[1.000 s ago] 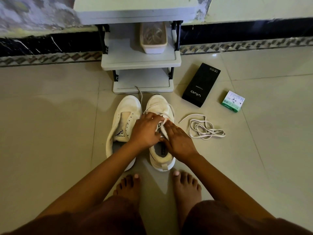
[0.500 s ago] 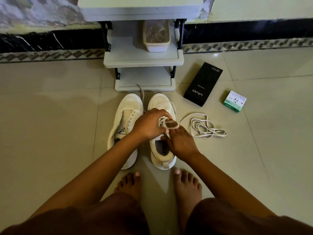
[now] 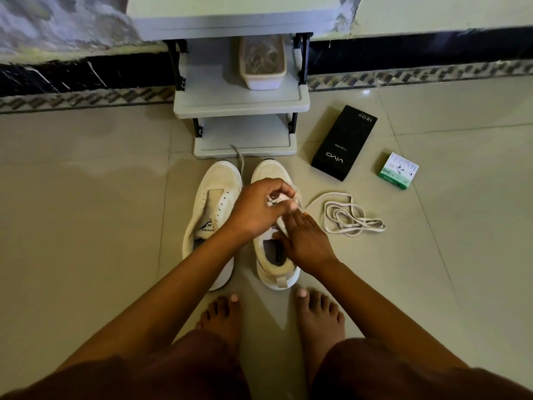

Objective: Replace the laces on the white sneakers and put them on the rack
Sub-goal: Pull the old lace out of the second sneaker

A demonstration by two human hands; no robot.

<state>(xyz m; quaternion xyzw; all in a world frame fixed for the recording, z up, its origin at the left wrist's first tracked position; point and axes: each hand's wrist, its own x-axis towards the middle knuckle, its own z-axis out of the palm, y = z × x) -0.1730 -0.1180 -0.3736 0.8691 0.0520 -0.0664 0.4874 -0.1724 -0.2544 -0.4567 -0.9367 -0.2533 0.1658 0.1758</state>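
Left sneaker: white low-top canvas sneaker (image 3: 212, 215) on the tiled floor, eyelets bare, awaiting its lace.
Left hand: left hand (image 3: 253, 209), grip curled tight round a bunched white lace (image 3: 278, 197), drawing it clear of the eyelets.
Right sneaker: matching white sneaker (image 3: 274, 255), toe toward the grey plastic rack (image 3: 242, 105).
Right hand: right hand (image 3: 305, 241), fingers fairly straight, pressing the shoe steady.
Spare lace: loose flat white lace (image 3: 346, 216) just beside, within reach.

Landmark: grey rack (image 3: 240, 103). Just before it, two white sneakers (image 3: 212, 203), left one with black lettering on the tongue. Right of rack: black box (image 3: 343, 142) with white print; farther right, white-and-green box (image 3: 398, 170). Loose lace (image 3: 346, 216) off-white. Floor tiles (image 3: 86, 226) beige; skirting black with grey patterned border.
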